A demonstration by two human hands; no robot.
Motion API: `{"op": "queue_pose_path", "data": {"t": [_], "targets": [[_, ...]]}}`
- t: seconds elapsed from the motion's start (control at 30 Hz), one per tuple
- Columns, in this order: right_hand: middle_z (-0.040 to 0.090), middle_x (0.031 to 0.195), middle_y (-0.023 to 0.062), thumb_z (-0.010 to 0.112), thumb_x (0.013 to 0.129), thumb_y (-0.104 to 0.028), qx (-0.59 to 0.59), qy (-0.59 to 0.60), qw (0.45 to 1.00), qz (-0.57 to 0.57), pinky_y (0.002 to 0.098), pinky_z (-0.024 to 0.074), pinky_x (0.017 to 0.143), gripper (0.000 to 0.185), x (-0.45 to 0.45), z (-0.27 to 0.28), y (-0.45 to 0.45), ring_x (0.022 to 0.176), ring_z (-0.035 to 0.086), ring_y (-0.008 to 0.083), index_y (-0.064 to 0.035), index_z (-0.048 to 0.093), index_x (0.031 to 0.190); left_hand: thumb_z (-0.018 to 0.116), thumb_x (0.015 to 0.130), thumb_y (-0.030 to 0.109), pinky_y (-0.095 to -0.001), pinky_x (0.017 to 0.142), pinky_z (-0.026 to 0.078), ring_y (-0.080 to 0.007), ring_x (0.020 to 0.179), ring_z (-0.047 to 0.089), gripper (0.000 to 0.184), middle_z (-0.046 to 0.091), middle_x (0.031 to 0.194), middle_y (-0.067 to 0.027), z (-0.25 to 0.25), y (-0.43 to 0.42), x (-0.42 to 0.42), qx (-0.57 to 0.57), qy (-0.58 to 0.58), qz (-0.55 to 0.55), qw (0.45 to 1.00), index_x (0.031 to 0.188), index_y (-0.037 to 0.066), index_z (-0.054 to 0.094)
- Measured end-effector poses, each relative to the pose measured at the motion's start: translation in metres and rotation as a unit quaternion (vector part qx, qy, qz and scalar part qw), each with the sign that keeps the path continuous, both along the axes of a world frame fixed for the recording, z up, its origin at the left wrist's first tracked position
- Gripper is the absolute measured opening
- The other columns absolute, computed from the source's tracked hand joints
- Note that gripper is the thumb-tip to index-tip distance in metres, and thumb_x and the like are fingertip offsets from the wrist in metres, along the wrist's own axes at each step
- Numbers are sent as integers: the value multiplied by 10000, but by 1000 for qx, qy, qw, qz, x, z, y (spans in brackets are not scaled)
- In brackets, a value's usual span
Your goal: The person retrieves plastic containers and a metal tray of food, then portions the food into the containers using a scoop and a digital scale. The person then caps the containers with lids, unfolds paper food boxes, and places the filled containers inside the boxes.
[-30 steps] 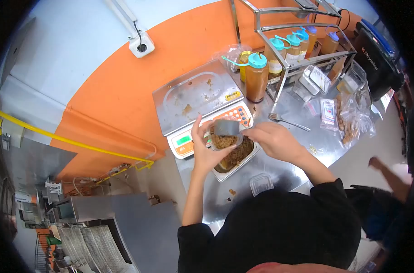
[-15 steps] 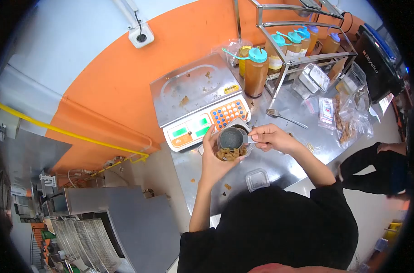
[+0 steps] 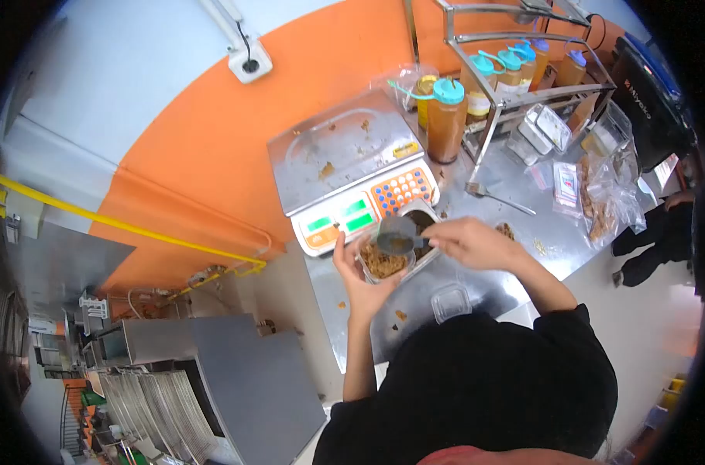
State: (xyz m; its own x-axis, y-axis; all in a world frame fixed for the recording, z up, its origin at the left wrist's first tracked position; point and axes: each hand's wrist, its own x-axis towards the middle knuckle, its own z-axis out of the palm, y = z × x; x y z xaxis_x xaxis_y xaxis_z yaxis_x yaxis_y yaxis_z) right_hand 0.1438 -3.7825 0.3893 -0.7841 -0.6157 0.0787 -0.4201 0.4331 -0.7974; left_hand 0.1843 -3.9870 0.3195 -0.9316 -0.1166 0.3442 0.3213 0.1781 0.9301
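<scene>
The scoop (image 3: 397,235), which half a second ago covered much of the clear tub (image 3: 410,270), has shifted to its edge toward the metal pan (image 3: 420,204), uncovering more brown food (image 3: 384,265) and pan, while a dark-trousered person (image 3: 655,236) has moved rightward.

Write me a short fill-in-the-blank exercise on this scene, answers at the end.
1. The person's ____ hand holds a clear plastic container.
2. The ____ hand holds a round grey scoop.
3. The lit displays on the white-and-orange electronic scale glow ____.
4. The silver metal utensil with tines is a ____.

Missing words: left; right; green; fork.
</scene>
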Motion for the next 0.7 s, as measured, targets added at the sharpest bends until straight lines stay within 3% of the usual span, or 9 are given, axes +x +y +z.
{"op": "queue_pose_path", "data": {"t": [0.07,0.17,0.3,0.37,0.43,0.53,0.63,0.7], "targets": [[579,878,191,460,813,-119,31,3,999,29,411,432,719,202,4,3,-9,837,550,343,-18,557,958,776,514,29,-345,871,395,-233,1054,436,1033,418,1120,-124,-2,3,1,35,5,-12,999,1301,68,108],[584,851,171,478,837,-146,54,-32,996,62,379,439,686,209,4,-1,-15,780,567,321,-4,548,973,789,513,53,-349,870,388,-228,1057,436,1034,415,1138,-125,-11,6,3,26,-8,-2,1000,1300,71,119],[580,795,166,477,837,-147,-85,-172,981,1,362,436,668,204,8,-23,-19,764,568,305,-6,550,965,799,503,59,-350,866,388,-220,1053,443,1033,422,1155,-127,-17,6,10,-21,-43,28,998,1298,70,139],[589,805,167,480,835,-144,-23,-92,995,-24,343,441,660,195,16,-20,-19,747,579,288,-13,560,954,800,499,58,-349,864,390,-218,1047,451,1032,430,1158,-128,-10,6,12,-72,-35,51,995,1298,69,146],[593,807,165,482,834,-146,36,25,999,-26,336,441,653,194,23,-16,-16,735,582,282,-13,563,950,801,497,61,-350,860,392,-217,1038,458,1038,444,1149,-127,-9,5,12,-50,-39,42,997,1301,69,144],[592,817,165,483,831,-144,94,27,994,41,343,441,660,192,23,-4,-11,750,583,292,-22,567,953,800,494,61,-349,851,397,-219,1031,464,1023,459,1142,-126,0,11,9,-11,-71,5,997,1298,65,167],[589,711,114,483,845,-166,-73,-3,997,29,316,427,569,205,12,-30,-4,612,567,231,-18,568,958,793,499,58,-347,853,398,-227,1030,465,987,464,1138,-131,-3,16,7,-20,-91,-6,996,1292,57,206],[508,613,47,485,855,-179,-169,-182,969,-17,267,360,481,215,12,-50,-5,508,467,147,-8,569,956,787,505,55,-348,868,389,-234,1035,460,963,466,1134,-138,-3,18,6,-47,-92,5,995,1288,52,227]]}}
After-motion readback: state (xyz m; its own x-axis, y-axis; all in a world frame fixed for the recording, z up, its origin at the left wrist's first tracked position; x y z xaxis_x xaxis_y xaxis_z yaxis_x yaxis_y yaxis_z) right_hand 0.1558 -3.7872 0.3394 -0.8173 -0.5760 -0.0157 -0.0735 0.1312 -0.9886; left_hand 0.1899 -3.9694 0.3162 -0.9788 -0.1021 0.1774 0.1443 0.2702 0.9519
